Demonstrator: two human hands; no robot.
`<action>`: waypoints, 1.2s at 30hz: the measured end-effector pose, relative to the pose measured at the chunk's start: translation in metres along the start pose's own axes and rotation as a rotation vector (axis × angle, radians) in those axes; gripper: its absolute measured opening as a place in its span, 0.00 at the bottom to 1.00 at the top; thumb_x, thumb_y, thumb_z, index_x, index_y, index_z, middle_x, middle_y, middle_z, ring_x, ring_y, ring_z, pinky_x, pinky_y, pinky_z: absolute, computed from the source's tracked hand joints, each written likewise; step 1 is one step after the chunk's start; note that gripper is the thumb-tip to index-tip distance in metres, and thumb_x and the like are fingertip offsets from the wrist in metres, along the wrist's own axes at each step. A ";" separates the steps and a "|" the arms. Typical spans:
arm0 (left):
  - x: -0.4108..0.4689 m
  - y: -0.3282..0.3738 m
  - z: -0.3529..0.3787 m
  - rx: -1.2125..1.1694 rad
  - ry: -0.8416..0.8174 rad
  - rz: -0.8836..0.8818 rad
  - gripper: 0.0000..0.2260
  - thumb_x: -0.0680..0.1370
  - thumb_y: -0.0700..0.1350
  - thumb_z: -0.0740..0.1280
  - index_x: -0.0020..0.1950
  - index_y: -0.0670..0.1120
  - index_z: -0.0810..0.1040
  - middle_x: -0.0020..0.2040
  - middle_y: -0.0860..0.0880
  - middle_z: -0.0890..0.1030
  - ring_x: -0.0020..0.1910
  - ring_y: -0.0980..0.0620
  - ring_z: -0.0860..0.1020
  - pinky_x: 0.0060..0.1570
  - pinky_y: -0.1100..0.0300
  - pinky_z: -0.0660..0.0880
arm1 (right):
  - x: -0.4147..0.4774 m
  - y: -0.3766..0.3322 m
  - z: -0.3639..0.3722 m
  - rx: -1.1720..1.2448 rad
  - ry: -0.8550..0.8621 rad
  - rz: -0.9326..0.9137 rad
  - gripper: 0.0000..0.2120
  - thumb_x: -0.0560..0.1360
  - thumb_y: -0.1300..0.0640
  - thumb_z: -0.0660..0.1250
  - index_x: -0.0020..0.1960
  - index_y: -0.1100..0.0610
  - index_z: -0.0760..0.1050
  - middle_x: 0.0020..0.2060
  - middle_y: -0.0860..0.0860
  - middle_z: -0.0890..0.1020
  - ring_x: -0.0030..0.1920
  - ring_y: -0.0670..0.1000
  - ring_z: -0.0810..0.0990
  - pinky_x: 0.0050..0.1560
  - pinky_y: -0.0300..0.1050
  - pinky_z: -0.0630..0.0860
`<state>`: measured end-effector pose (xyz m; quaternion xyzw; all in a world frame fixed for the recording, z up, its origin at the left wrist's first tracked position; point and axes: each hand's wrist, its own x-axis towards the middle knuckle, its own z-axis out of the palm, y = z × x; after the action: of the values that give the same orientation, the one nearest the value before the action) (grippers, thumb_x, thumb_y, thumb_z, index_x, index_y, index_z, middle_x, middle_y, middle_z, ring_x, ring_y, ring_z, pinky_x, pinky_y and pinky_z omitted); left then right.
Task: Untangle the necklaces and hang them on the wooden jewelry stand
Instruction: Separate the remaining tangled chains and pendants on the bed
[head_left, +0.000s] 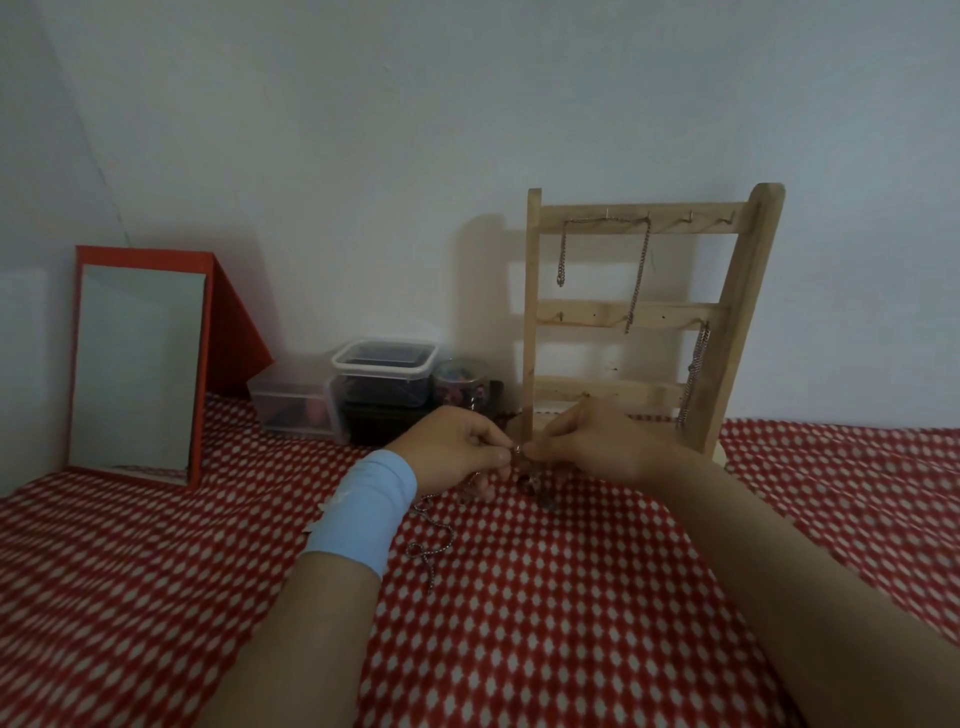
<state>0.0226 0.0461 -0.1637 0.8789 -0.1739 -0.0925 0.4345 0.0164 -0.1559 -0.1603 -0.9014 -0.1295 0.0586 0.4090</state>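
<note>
Before the ladder-shaped wooden jewelry stand (644, 312), left hand (457, 447) and right hand (587, 447) each pinch the thin silver chain necklace (434, 540), evidently to work its knot apart.

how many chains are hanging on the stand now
2: top-rail chain draped across the top hooks; middle-rail chain hanging at the right end. The right hand hides part of the bottom rail.

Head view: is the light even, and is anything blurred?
In the head view the light is dim; the wooden jewelry stand casts a shadow leftwards on the wall; the necklace pinched between the left hand and right hand is blurred.
</note>
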 end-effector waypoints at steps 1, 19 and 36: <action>-0.001 0.001 -0.001 0.021 0.008 -0.014 0.05 0.79 0.41 0.67 0.49 0.45 0.83 0.38 0.51 0.84 0.32 0.53 0.81 0.39 0.63 0.78 | 0.000 0.000 0.002 -0.019 0.021 -0.003 0.07 0.77 0.51 0.72 0.47 0.51 0.88 0.42 0.46 0.88 0.45 0.44 0.85 0.50 0.41 0.81; -0.001 0.006 -0.002 0.151 0.012 -0.012 0.09 0.79 0.45 0.66 0.46 0.48 0.86 0.46 0.56 0.84 0.50 0.58 0.79 0.57 0.62 0.73 | -0.007 -0.015 0.001 -0.341 -0.031 0.167 0.19 0.79 0.43 0.68 0.56 0.58 0.80 0.51 0.52 0.84 0.48 0.49 0.83 0.48 0.42 0.77; -0.013 0.015 -0.015 0.064 0.018 -0.010 0.15 0.81 0.46 0.64 0.36 0.47 0.80 0.26 0.54 0.78 0.24 0.57 0.73 0.31 0.63 0.73 | 0.000 -0.013 0.015 0.029 0.026 -0.135 0.04 0.75 0.53 0.75 0.49 0.50 0.86 0.44 0.45 0.88 0.47 0.45 0.86 0.54 0.42 0.83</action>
<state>0.0115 0.0537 -0.1427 0.8940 -0.1684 -0.0812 0.4072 0.0105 -0.1375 -0.1603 -0.8853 -0.1839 0.0212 0.4267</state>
